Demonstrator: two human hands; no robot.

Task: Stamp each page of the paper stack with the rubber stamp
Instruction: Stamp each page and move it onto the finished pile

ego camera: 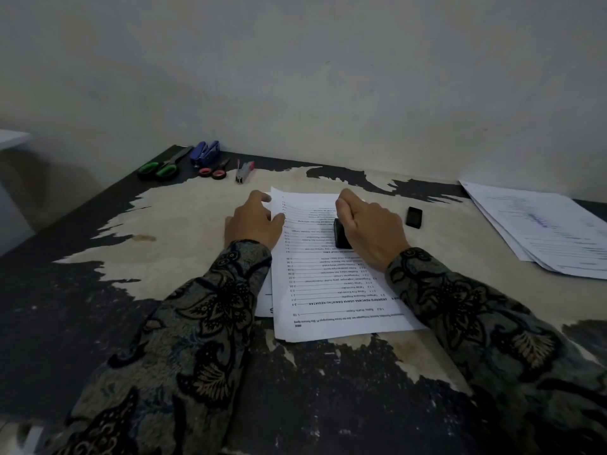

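Your right hand (369, 224) is gripping the rubber stamp (341, 233), pressing it onto the top page of the paper stack (331, 290) on the counter (197, 224). Your left hand (254, 221) is pinching that page's edge. Loose sheets (542, 228) lying well apart suggest you are partway through.

Both my arms are covered to the wrist by long batik sleeves, the left sleeve (184, 326) and the right sleeve (486, 323) cut from the same cloth. The fabric is dark grey-green, printed with large black flowers, curling leaves and tan-gold accents. My left hand (253, 224) and right hand (371, 224) are bare, without gloves.
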